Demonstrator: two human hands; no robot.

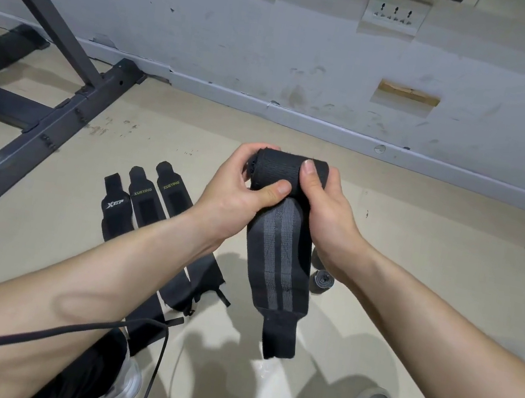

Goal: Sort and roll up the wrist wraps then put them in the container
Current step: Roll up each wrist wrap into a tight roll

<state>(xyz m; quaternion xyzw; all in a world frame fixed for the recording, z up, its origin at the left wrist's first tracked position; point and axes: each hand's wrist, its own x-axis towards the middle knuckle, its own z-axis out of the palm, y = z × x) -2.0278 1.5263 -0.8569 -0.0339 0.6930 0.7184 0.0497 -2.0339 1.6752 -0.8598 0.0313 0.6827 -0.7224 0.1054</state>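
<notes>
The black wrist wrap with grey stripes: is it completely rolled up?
No, only the top end of the black wrist wrap with grey stripes is rolled between the left hand and right hand; its tail hangs loose.

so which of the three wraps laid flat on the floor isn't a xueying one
The leftmost wrap, with white XTEP lettering. The middle wrap and the right wrap both read XUEYING in yellow-green.

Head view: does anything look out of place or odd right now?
Mostly fine. The left hand and right hand hold the half-rolled wrap. One oddity: a black cord lies across the left forearm and could snag.
</notes>
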